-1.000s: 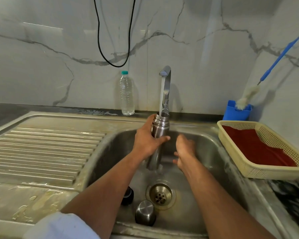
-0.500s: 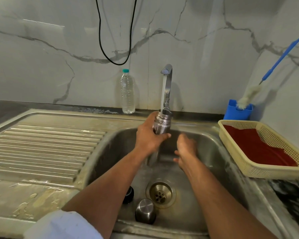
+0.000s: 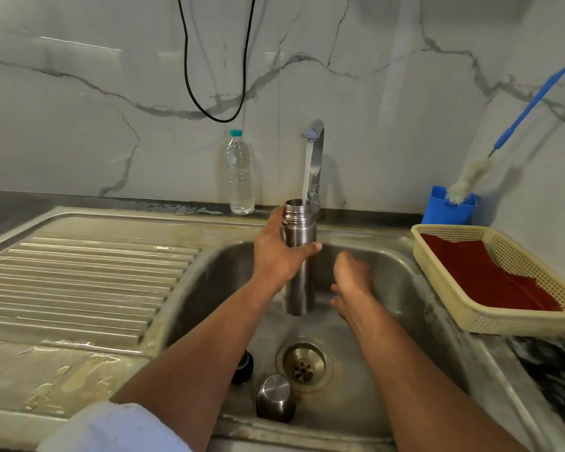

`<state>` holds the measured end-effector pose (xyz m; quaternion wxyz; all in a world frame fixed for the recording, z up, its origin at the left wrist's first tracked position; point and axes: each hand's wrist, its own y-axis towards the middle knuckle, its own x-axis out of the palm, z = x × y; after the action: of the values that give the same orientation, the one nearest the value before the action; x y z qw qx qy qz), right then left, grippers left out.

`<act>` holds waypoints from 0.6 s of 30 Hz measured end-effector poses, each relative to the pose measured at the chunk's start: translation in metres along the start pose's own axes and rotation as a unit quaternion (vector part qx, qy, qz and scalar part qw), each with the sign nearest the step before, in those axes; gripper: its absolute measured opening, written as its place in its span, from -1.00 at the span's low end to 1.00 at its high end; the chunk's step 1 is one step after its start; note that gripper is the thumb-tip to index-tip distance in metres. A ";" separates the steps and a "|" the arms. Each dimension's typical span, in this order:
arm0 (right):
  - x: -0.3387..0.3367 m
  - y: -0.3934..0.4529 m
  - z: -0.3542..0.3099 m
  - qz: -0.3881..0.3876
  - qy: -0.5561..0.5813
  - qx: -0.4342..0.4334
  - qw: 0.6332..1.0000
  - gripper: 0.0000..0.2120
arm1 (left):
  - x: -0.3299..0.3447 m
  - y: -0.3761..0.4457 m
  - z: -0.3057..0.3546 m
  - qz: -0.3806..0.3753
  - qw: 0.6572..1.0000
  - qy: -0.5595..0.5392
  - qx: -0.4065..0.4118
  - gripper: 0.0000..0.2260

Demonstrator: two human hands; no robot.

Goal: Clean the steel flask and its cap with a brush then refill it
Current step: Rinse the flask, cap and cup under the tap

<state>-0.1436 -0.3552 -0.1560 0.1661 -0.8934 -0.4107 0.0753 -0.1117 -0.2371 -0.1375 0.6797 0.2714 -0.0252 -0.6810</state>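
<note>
Nearest the person, on the sink (image 3: 190, 308) floor below both forearms, the steel cap (image 3: 275, 398) lay beside the drain (image 3: 304, 365), with a dark stopper-like piece (image 3: 243, 367) tucked just under the left forearm; both sat nearer than either hand and nothing touched them. Farther in, the left hand (image 3: 279, 256) was wrapped around the upper body of the steel flask (image 3: 298, 256), fingers curled across its front just under the threaded neck. The flask stood upright, its long axis vertical, mouth up and base hanging free above the basin floor. The right hand (image 3: 351, 282) sat just to the right of the flask's lower half, holding nothing; it was blurred, so whether its fingers were straight or curled could not be told. Beyond the hands, the tap (image 3: 315, 148) ran a stream straight down into the open mouth, so the alignment of mouth under spout seemed to be what the next move depended on. Far right of the hands, the brush (image 3: 470, 177) leaned in a blue holder (image 3: 447, 210), nearer the right hand, behind a basket (image 3: 463, 308).
</note>
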 end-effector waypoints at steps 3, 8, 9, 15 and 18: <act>0.002 0.016 0.008 0.007 -0.012 -0.007 1.000 -0.31 | -0.002 0.001 0.002 -0.005 1.000 0.029 0.008 -0.14; -0.005 -0.007 -0.001 -0.018 -0.031 0.005 0.999 -0.46 | -0.001 0.001 0.006 0.012 1.000 0.001 -0.025 -0.17; -0.006 -0.009 -0.002 -0.034 -0.044 0.016 0.998 -0.53 | -0.001 0.001 0.007 0.021 0.999 -0.008 -0.036 -0.19; -0.012 -0.018 -0.009 -0.142 -0.114 0.149 0.972 -0.31 | 0.001 0.006 0.012 0.115 0.936 -0.233 -0.239 -0.41; -0.013 -0.017 -0.011 -0.130 0.004 0.141 0.981 -0.45 | 0.001 0.005 0.014 0.137 0.896 -0.299 -0.300 -0.36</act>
<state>-0.1611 -0.3580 -0.1398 0.3005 -0.8005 -0.5075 0.1067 -0.1123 -0.2431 -0.1235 0.7756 -0.1678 -0.0586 -0.6057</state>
